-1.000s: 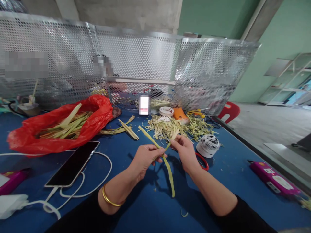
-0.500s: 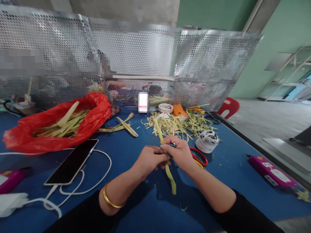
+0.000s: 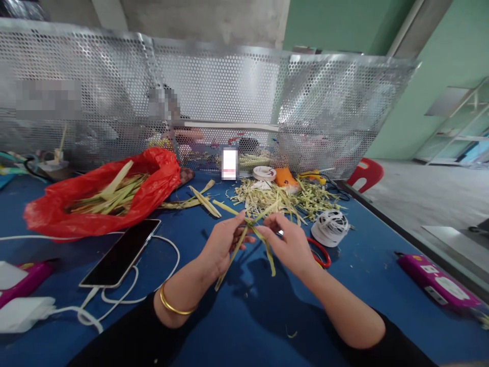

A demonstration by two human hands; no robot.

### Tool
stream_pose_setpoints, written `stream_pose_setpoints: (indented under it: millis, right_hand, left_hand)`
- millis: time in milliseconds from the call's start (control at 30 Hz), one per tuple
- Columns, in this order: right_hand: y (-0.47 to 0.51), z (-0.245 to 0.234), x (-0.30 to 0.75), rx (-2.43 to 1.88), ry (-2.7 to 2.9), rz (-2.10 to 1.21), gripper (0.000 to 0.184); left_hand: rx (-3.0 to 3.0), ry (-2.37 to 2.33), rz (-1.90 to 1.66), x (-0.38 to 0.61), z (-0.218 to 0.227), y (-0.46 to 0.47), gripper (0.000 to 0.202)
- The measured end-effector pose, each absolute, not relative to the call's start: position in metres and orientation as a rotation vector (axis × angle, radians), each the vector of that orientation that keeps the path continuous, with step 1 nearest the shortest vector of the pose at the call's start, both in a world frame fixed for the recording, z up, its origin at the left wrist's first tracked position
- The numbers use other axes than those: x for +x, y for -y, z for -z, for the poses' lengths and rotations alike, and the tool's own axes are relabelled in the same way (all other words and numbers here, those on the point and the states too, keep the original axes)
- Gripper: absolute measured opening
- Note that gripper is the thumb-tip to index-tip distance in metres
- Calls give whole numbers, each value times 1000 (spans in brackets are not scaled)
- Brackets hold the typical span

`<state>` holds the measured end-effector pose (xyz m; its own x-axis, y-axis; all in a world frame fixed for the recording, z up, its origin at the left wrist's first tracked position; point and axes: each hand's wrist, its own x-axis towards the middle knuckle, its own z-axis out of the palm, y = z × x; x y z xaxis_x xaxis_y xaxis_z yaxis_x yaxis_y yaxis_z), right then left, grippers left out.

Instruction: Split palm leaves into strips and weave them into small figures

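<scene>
Above the table, several pale green-yellow leaf strips (image 3: 269,256) cross each other, their ends spreading out up and down. My left hand (image 3: 223,245) pinches them at the crossing between thumb and forefinger. Just right of the crossing, the thumb and fingers of my right hand (image 3: 288,242) are closed on a strip. The exact fold where they meet is small and partly covered by my fingertips. Red-handled scissors (image 3: 323,254) lie beside my right hand, partly hidden by it.
A red plastic bag (image 3: 49,211) of long leaf strips stands left, behind a phone (image 3: 122,255) with a white cable. Cut scraps (image 3: 313,196) lie at the back near a tape roll (image 3: 264,174). At right are a white spool (image 3: 330,229) and a purple packet (image 3: 435,283).
The single lengthwise strip is now a crossing of strips with ends spread several ways. My hands have moved slightly apart, and the view has shifted a little.
</scene>
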<state>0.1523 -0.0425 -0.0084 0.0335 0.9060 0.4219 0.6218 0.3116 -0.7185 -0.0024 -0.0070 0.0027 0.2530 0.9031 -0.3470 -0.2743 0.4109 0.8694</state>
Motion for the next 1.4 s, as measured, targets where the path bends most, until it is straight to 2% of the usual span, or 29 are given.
stream_pose_setpoints:
  millis: [100,200,267,400,500,567,633,700,767,933,1133,1233,1400]
  right_hand:
    - [37,14,151,-1310,1779,-733,26]
    - [35,15,152,-1275,1821,-811,33]
    - [36,13,154,-1357,1830,-644,31]
    - [44,7,156,-1347,1762,-61,16]
    - [46,5,155,-1259,1742,95,19]
    - [44,6,154,-1275,1763,-11,16]
    - [41,8,153,-1290,1785,-263,10]
    - [40,8,151,-1268,1753,-498,18]
    - [43,7,149,-1227,1718,-549,22]
    - [55,4,146,-1028,1910,-30,7]
    - [61,7,139,-864,2326,534,17]
    - [61,10,138,-868,2411,591,23]
    - [55,16,137,-883,2386,388,30]
  left_hand:
    - [784,-987,-943,-3,-2,6,27]
    - [809,-972,-934,-3,0,5,21]
    - [825,-969,-943,-3,0,5,20]
    - [1015,-1034,-993,0,1,10,23]
    - [1240,-1061,-887,6,7,19,20]
    - [1379,-1032,-773,11,14,26,20]
    - [1508,-993,-676,14,19,32,19]
    - [1563,-964,-629,15,23,34,18]
    - [1526,-956,-624,14,23,33,18]
    - [1180,-1094,-807,11,16,21,14]
    - [778,-898,-1000,5,13,11,23]
    - [706,-902,-1009,0,6,6,20]
    - [617,-913,-1009,-6,-5,1,17]
